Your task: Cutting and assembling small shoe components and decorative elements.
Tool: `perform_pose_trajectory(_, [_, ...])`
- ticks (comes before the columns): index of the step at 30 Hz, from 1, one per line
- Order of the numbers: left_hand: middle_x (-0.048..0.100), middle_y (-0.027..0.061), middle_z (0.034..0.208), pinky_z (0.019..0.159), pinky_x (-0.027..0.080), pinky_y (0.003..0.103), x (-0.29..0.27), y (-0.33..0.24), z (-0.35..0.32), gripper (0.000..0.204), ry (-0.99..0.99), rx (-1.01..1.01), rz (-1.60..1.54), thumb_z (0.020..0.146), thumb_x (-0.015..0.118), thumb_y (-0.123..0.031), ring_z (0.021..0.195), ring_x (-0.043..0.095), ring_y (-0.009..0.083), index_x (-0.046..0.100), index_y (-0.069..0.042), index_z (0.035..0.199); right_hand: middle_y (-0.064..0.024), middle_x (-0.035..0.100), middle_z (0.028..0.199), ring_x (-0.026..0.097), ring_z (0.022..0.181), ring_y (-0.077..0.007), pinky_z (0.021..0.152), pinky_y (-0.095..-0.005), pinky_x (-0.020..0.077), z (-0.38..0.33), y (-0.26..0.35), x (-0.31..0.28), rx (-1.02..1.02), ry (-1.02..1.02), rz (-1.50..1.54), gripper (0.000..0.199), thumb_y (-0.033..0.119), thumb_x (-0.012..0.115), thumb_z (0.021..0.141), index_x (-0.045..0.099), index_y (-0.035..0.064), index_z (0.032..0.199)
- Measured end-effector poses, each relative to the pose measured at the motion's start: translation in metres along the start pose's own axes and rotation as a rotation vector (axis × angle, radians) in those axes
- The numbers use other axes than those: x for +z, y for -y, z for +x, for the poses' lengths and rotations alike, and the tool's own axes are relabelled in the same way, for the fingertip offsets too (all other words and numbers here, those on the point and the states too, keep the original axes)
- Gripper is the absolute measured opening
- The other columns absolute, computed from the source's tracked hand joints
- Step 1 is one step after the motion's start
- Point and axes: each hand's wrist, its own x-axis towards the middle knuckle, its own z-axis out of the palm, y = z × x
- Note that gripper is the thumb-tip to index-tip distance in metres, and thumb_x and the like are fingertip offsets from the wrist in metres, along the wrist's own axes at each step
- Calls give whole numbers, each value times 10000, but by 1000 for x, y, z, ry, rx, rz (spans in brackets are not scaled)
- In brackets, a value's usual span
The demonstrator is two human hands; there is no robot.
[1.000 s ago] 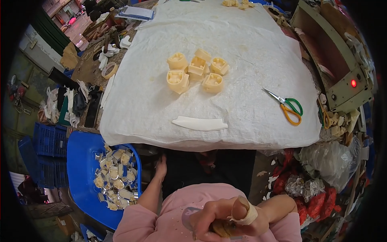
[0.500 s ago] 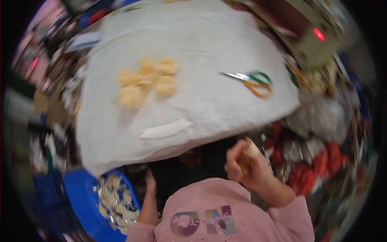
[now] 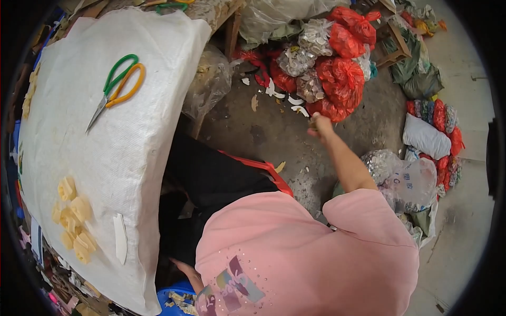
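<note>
**Right hand (image 3: 320, 126) near bulging red thin-plastic bag (image 3: 341, 84); left hand (image 3: 183, 266) partly concealed**

Left hand: lies in shadow below the edge of the table covered in white woven sheet (image 3: 142, 126). The fingers are hard to make out; whether they are open or gripping cannot be told. Nearest item: blue plastic basin (image 3: 184, 286), mostly cut off by the table, the pink shirt (image 3: 300, 237) and the lower picture margin. The pale and silvery pieces (image 3: 182, 304) inside are only partly visible.

Right hand: arm extended over the grey floor, fingers curled inward. A dull yellowish patch shows at the fingers, too small to identify; a grip cannot be confirmed.

Red bag: located on the floor side, right of the table, in a pile with clear bags of silvery contents (image 3: 316, 37). Its lower end meets the hand in this view; contact cannot be determined. Long axis: roughly top to bottom of the view.

White curved scrap (image 3: 300, 110): on the floor just left of the hand, long axis sloping down toward the right.

Markings: blue printed characters appear on the transparent plastic bag (image 3: 414, 176) at right; the shirt carries a partly folded, multicoloured print.

Green-and-orange-handled metal scissors (image 3: 109, 97): on the table, tips toward lower left.
</note>
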Motion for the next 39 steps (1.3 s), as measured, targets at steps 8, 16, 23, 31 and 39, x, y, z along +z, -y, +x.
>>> perform_pose_trajectory(8, [411, 101, 1346, 1027, 313, 313, -5, -1, -17, 638, 35, -18, 116, 940, 321, -476, 1202, 430, 244, 320, 9, 1354, -165, 505, 1226, 499, 1105, -337, 881, -462, 432, 29, 41, -67, -141, -290, -141, 488, 352, 436, 868, 453, 73, 1268])
perform_pose_trajectory(16, [407, 102, 1348, 1026, 311, 309, 1, -16, -26, 641, 94, -25, 184, 939, 321, -479, 1209, 421, 236, 317, 9, 1356, -184, 563, 1156, 505, 1105, -328, 938, -377, 370, 36, 47, -68, -359, -440, -306, 460, 356, 469, 839, 543, 33, 1157])
perform_pose_trajectory(23, [394, 109, 1354, 1016, 305, 300, -4, 30, 12, 664, -27, 212, -152, 937, 318, -491, 1233, 383, 218, 306, 23, 1356, -130, 596, 1049, 562, 972, -224, 856, -338, 440, 97, -38, -50, -704, -21, -331, 391, 264, 580, 840, 540, -8, 1118])
perform_pose_trajectory(31, [368, 157, 1372, 1034, 255, 321, -13, 78, 20, 682, 787, 787, -819, 938, 312, -491, 1262, 348, 265, 314, 60, 1339, -271, 539, 1108, 501, 1072, -386, 922, -422, 384, -17, 15, 137, -897, 227, -792, 411, 210, 529, 813, 517, 15, 1175])
perform_pose_trajectory(39, [332, 161, 1397, 1053, 226, 332, 21, 30, 5, 743, 418, 407, -529, 914, 293, -554, 1291, 309, 272, 278, 39, 1362, -163, 539, 1199, 550, 1042, -301, 852, -380, 456, -89, -16, 295, -104, 878, -335, 629, 528, 294, 907, 419, 56, 1303])
